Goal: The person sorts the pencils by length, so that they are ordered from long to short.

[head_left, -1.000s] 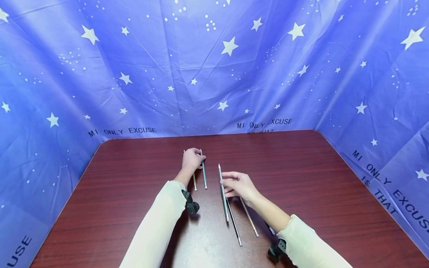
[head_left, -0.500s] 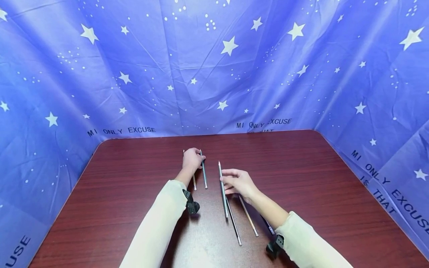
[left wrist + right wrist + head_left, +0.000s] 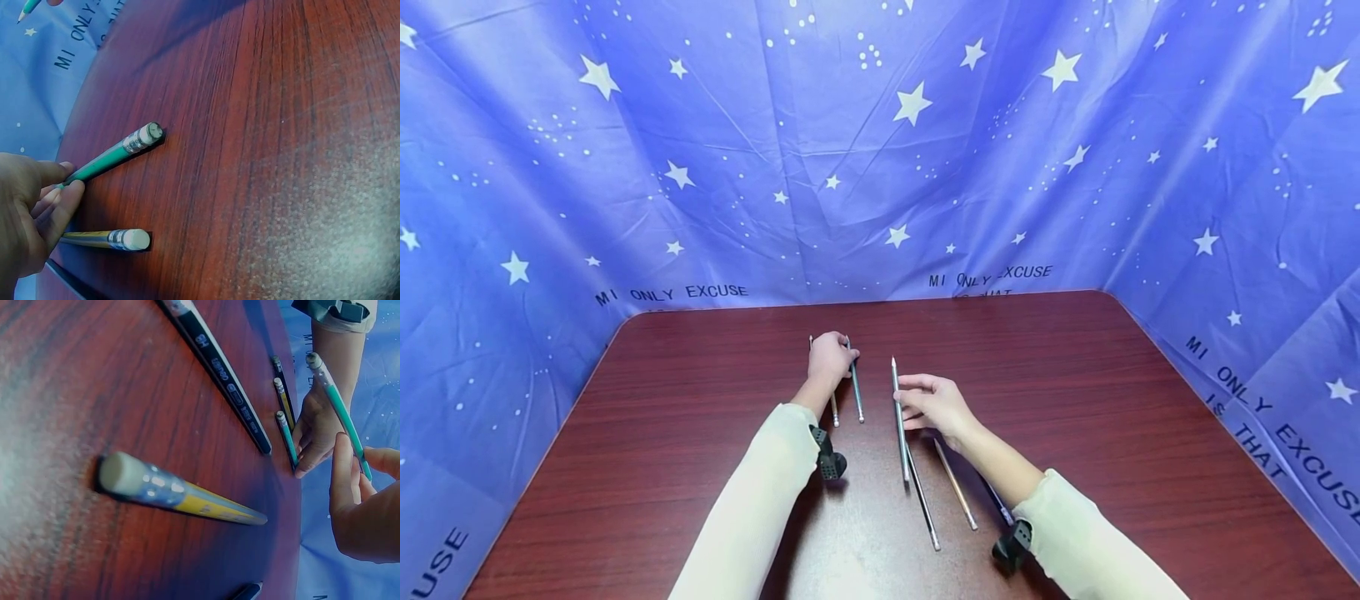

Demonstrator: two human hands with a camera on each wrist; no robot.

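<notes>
Right-hand pencil: a green pencil (image 3: 900,433) with a white eraser, held between the two hands as seen from the head; its point is away from the person, and it appears raised off the table (image 3: 700,367).
Right hand (image 3: 942,410): thumb and fingers pinch the shaft, on the pointed half; eraser end free.
Handling, judged: light, stiff wood; painted shaft likely smooth and apt to roll or swivel under a loose pinch; graphite point likely brittle.
Recommended hold: thumb against fingertips near mid-shaft, clear of the point; nearer the middle should balance better.
Left-hand pencil: a second green pencil (image 3: 109,157), pinched by thumb and fingers of the left hand (image 3: 28,219); eraser end at the table surface. Same handling expected.
Beside left hand: a yellow pencil (image 3: 94,239) lies just beside the pinched one, partly covered by the hand; a black pencil (image 3: 286,384) lies beyond it, on the side away from the right hand.
Below right hand: a black HB pencil (image 3: 225,381) and, nearer the right wrist, a yellow-and-grey pencil (image 3: 212,503) lie on the table.
Under right forearm: a dark pencil (image 3: 997,500), partly hidden.
Beyond both hands: blue star-printed cloth (image 3: 820,233).
</notes>
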